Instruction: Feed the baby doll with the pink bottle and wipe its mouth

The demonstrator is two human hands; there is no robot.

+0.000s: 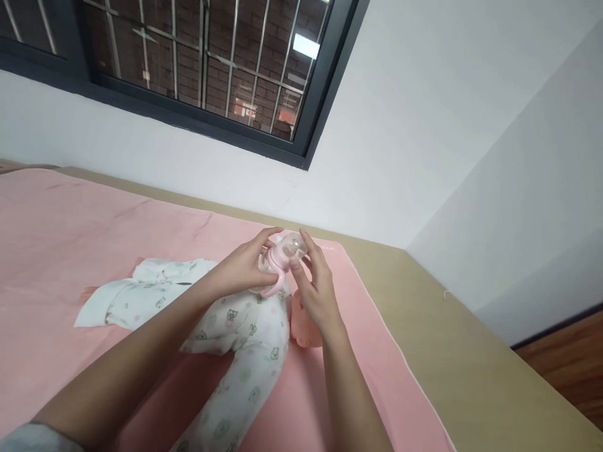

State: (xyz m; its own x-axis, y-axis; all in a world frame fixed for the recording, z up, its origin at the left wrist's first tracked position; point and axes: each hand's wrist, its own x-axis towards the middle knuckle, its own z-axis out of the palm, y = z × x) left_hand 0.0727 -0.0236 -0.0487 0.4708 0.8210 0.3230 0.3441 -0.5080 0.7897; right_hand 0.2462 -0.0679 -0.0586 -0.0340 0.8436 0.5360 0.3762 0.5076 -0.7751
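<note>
Between my hands is a baby bottle (279, 257) with a pink collar, a pink handle and a clear dome cap (294, 245). My left hand (249, 262) wraps round the bottle's body and handle. The fingers and thumb of my right hand (316, 282) close on the clear cap at the other end. Below the bottle lies a baby doll in a white printed outfit (235, 320), its legs toward the left and one sleeve toward me. The doll's head (304, 321) shows partly under my right hand; the rest of it is hidden.
A pink mat (94, 232) lies under the doll on a light wooden surface (405, 295). White walls (424, 125) rise behind and to the right. A dark-framed window (301, 147) with metal bars is at the back. Brown wood (570, 358) shows at the right edge.
</note>
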